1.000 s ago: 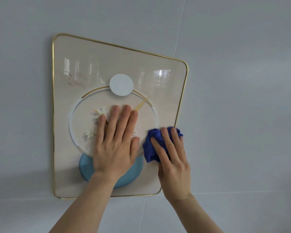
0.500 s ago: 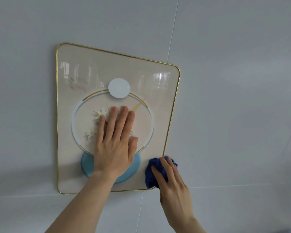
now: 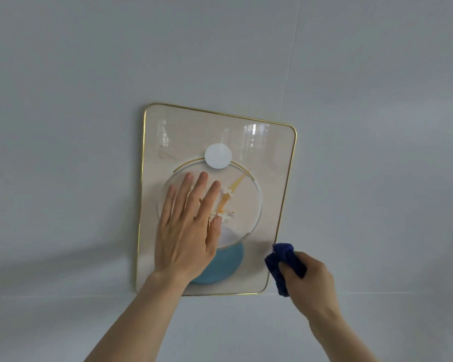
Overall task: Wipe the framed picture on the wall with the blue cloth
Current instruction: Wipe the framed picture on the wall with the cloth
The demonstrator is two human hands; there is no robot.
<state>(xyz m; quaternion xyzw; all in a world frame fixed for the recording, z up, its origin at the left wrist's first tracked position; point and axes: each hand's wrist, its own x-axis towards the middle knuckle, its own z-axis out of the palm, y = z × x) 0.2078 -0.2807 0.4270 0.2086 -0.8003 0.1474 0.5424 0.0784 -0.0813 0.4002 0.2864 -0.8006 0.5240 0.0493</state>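
The framed picture [image 3: 267,142] hangs on a pale grey wall, cream with a thin gold frame, a white disc, a large circle and a blue shape near the bottom. My left hand [image 3: 186,231] lies flat on the glass with fingers spread, over the circle's left half. My right hand [image 3: 309,278] is closed around the bunched blue cloth [image 3: 283,259] at the picture's lower right edge. The cloth overlaps the gold frame there; whether it presses on the glass I cannot tell.
The grey wall [image 3: 89,126] surrounds the picture on all sides, with a thin vertical seam [image 3: 290,61] above the frame and a horizontal seam [image 3: 377,293] level with its bottom edge. Window reflections show in the upper glass.
My right hand has carried the cloth down the picture's right side to its lower right corner and now grips it in a fist. My left hand shifted slightly left on the glass.
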